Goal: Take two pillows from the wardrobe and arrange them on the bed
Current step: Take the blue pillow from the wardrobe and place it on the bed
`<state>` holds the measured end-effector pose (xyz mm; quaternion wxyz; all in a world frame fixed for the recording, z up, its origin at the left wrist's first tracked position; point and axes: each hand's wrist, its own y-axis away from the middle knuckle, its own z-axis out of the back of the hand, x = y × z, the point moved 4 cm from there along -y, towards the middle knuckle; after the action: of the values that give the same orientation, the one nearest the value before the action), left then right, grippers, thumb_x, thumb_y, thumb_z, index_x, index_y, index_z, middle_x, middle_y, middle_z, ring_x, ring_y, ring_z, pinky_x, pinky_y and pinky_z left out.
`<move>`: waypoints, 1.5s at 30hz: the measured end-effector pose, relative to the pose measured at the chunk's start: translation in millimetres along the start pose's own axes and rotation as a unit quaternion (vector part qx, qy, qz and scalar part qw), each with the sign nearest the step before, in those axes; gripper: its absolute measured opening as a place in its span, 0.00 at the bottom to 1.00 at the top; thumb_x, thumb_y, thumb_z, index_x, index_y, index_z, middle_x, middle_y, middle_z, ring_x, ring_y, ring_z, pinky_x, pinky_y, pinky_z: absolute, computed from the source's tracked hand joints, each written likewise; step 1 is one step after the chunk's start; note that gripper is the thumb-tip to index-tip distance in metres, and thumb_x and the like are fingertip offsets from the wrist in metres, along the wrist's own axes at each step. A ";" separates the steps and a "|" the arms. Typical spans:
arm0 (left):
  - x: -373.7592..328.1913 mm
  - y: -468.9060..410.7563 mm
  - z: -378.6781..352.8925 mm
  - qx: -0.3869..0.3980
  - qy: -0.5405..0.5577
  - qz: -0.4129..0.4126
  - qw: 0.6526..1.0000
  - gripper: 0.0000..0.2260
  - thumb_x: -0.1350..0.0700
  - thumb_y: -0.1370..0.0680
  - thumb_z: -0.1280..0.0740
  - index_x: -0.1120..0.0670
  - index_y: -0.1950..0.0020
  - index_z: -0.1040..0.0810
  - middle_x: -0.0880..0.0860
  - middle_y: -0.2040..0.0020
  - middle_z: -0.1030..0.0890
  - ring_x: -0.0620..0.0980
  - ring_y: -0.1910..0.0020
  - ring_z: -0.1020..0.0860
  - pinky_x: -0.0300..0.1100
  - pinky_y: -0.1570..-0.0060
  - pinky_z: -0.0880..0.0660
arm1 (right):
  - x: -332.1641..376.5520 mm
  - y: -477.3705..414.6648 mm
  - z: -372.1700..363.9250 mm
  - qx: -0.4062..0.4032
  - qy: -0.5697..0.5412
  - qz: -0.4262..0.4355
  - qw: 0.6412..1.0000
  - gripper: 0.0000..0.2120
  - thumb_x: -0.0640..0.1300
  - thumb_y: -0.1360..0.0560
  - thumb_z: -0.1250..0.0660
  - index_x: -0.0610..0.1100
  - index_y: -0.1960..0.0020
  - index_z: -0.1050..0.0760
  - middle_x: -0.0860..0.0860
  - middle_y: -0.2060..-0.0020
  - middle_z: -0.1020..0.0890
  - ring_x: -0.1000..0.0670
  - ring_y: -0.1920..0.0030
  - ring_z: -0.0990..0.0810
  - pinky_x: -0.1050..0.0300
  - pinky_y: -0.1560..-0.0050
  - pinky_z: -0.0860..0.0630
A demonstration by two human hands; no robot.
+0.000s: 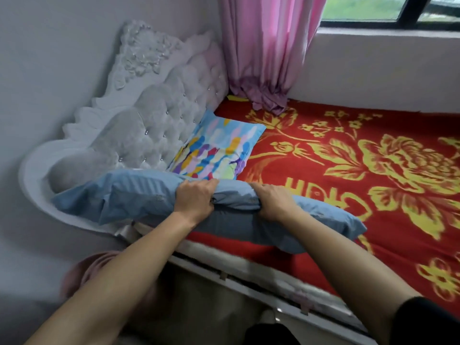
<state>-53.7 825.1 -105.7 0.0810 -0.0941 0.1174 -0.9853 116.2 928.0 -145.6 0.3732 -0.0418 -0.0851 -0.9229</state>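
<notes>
A plain blue pillow (129, 195) is held over the near corner of the bed (348, 170), beside the headboard. My left hand (195, 200) and my right hand (273, 201) both grip its top edge near the middle, bunching the fabric. Its right end touches the red bedspread; its left end sticks out past the bed's edge. Behind it, a second pillow with a multicoloured pattern (216, 148) lies flat against the headboard. The wardrobe is not in view.
A white tufted headboard (154, 115) stands at the left against the wall. A pink curtain (263, 51) hangs down onto the bed's far corner below a window (398, 11). The bed frame's side rail (236, 272) runs across the foreground.
</notes>
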 end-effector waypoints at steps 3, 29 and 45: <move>18.5 -43.1 -6.8 -0.008 -0.011 0.000 1.000 0.22 0.60 0.44 0.28 0.52 0.50 0.18 0.52 0.66 0.18 0.57 0.67 0.19 0.43 0.64 0.25 | -9.6 -46.2 12.9 -0.035 0.021 0.033 0.999 0.25 0.44 0.29 0.35 0.52 0.33 0.32 0.50 0.47 0.17 0.41 0.47 0.18 0.51 0.59 0.30; 231.0 -326.7 -175.2 -0.099 0.124 0.147 0.976 0.15 0.57 0.36 0.31 0.55 0.50 0.21 0.54 0.57 0.22 0.59 0.58 0.24 0.49 0.60 0.32 | -8.2 -452.8 64.1 -0.216 0.153 0.103 0.959 0.19 0.43 0.24 0.38 0.50 0.33 0.25 0.50 0.40 0.19 0.41 0.39 0.23 0.41 0.36 0.31; 58.7 -230.2 -431.4 0.282 0.036 0.042 0.958 0.48 0.28 0.31 0.40 0.50 0.20 0.56 0.62 0.21 0.58 0.68 0.24 0.57 0.73 0.32 0.52 | -130.9 -386.9 -264.5 0.073 -0.176 -0.245 0.951 0.38 0.39 0.24 0.40 0.49 0.19 0.53 0.34 0.22 0.58 0.29 0.23 0.53 0.39 0.27 0.42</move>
<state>-230.3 1128.5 -451.1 0.1409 -0.0273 -0.1582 -0.9769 -62.7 1241.0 -472.5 0.1172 -0.1541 -0.2247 -0.9550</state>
